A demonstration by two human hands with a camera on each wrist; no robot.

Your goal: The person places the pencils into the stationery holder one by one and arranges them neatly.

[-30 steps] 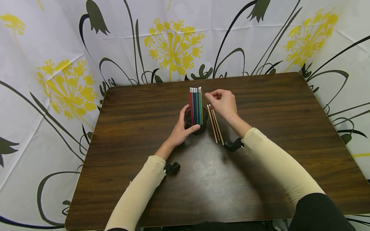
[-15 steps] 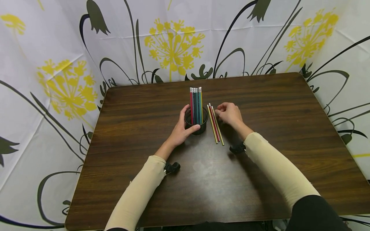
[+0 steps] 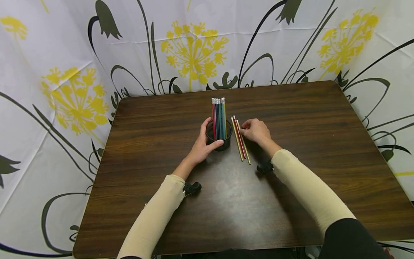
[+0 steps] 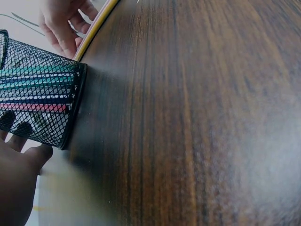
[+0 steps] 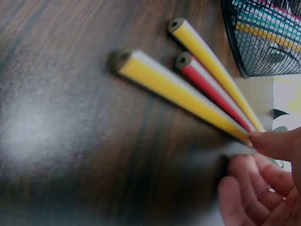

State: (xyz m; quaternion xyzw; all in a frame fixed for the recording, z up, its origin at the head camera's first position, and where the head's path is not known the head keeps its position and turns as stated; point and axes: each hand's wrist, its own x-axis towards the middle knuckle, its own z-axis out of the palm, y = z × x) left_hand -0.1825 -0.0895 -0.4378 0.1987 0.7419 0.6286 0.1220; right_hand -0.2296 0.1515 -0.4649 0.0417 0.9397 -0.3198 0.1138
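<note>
A black mesh pencil cup (image 3: 224, 145) stands on the table, with my left hand (image 3: 199, 148) gripping its side, thumb and fingers curved round it. Several pencils (image 3: 218, 117) stand in it, eraser ends up, in red, dark, teal and yellow. Just right of the cup, two yellow pencils and a red one lie side by side on the table. My right hand (image 3: 256, 131) pinches the rightmost yellow pencil (image 5: 181, 100) near its eraser end, the thumb on it. Beside that lie the red pencil (image 5: 211, 88) and the other yellow pencil (image 5: 218, 70), their unsharpened ends toward me.
The dark wood table (image 3: 155, 129) extends on every side of the cup. Behind it hangs a white cloth (image 3: 129, 50) printed with yellow and grey-green flowers. A black wrist camera (image 3: 193, 188) sits below each forearm sleeve.
My right hand has come down from beside the standing pencils' tops to the lying pencils, and the rightmost yellow one has shifted slightly. The left hand stays on the cup.
</note>
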